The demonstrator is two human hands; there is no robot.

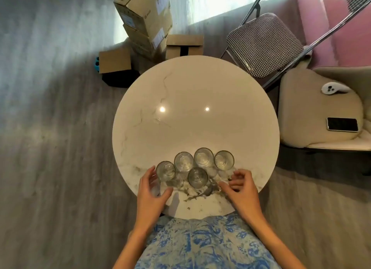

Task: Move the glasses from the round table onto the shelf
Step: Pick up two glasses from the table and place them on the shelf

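Observation:
Several clear drinking glasses stand upright in a tight cluster near the front edge of the round white marble table [180, 92]. The leftmost glass [165, 170] has my left hand [153, 196] cupped around its lower part, fingers on its left and thumb below it; a firm grip does not show. Just in front of the base of the rightmost glass [224, 160], my right hand [242, 190] hovers with fingers spread and slightly curled, holding nothing. Between the hands stands the front middle glass [198, 177]. No shelf is in view.
Cardboard boxes [146, 18] are stacked on the grey floor beyond the table. A folding chair [265, 44] stands at the back right. On the right, a beige seat [313, 112] holds a phone [342, 124] and a white controller [331, 88].

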